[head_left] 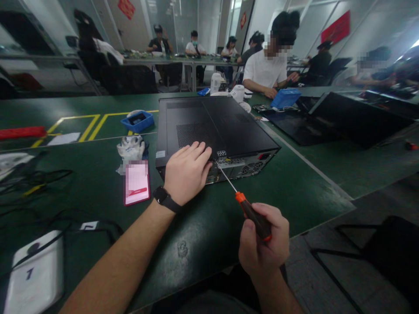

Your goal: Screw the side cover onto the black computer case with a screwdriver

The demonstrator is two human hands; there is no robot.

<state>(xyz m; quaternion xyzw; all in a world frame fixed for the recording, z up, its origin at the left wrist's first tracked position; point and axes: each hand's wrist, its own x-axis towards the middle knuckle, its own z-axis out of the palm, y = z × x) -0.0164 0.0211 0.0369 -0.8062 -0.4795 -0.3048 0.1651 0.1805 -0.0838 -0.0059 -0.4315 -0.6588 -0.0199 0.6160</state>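
The computer case was laid flat near the front edge of the tabletop, rear panel facing the person; the left hand was pressed open on its lid, seemingly steadying it; the screwdriver was gripped by the right hand, tip at that panel.

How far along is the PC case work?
Early. Done: nothing visible; the case cover is still on. In hand: left hand braces it, right hand holds the screwdriver, tip at its rear edge. Left: the case cover, not yet off.
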